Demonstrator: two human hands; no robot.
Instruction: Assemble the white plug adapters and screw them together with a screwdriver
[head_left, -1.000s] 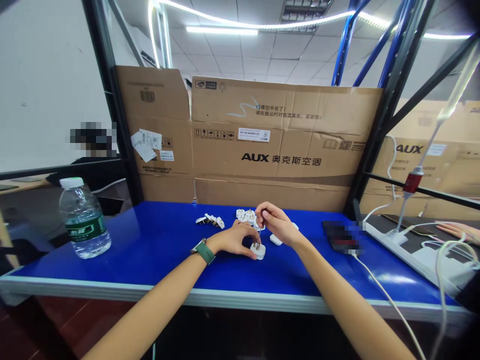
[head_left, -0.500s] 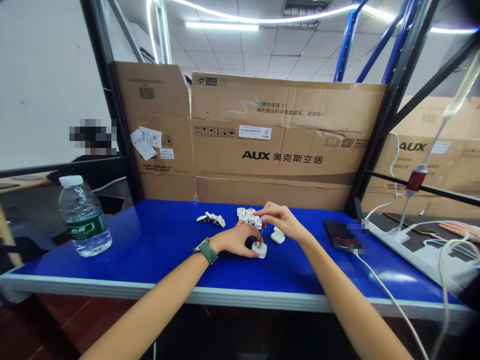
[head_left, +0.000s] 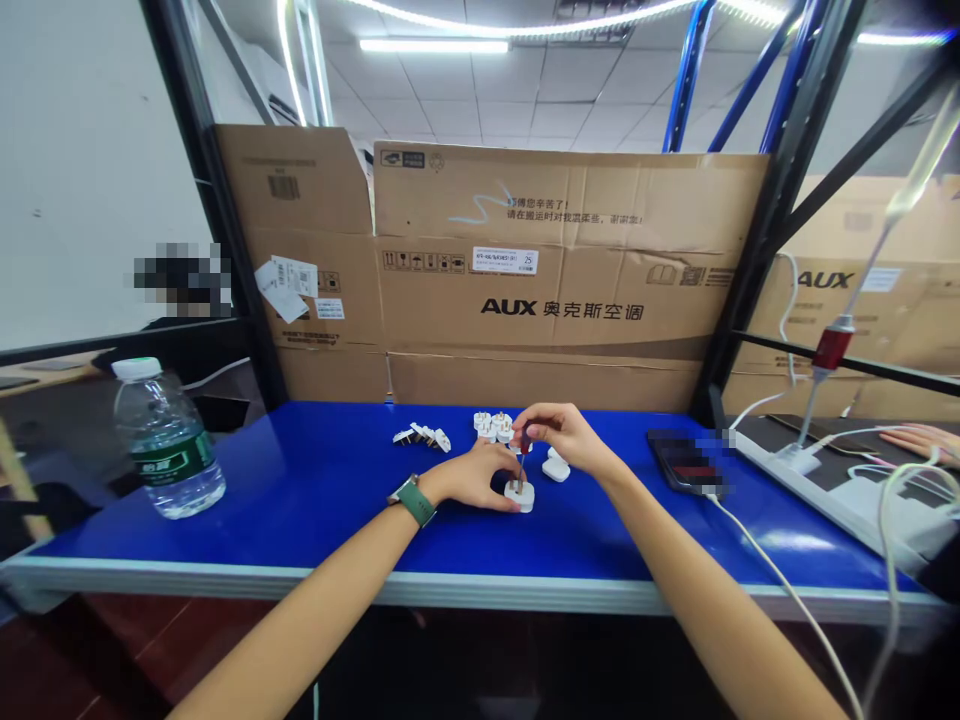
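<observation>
On the blue tabletop, my left hand (head_left: 486,474) is closed on a white plug (head_left: 520,498) lying with its metal pins upward. My right hand (head_left: 562,437) grips the red handle of a screwdriver (head_left: 526,440), held nearly upright with its shaft reaching down to the plug among the pins. Where exactly the tip sits is too small to tell. Right of the plug lie white plug covers (head_left: 556,467), close together. Behind my hands stand several white plugs (head_left: 493,426), partly hidden by my fingers. Farther left is a row of white plug parts (head_left: 422,437) with metal pins.
A water bottle (head_left: 171,450) stands at the left. On the right lie a phone (head_left: 684,462) with a white cable and a power strip (head_left: 810,480). A cardboard sheet (head_left: 555,350) walls off the back. Other people show at far left and far right.
My right fingers have shifted around the screwdriver handle, and more of the red handle shows now. My left hand and the plug stay in place; the camera view has shifted slightly.
</observation>
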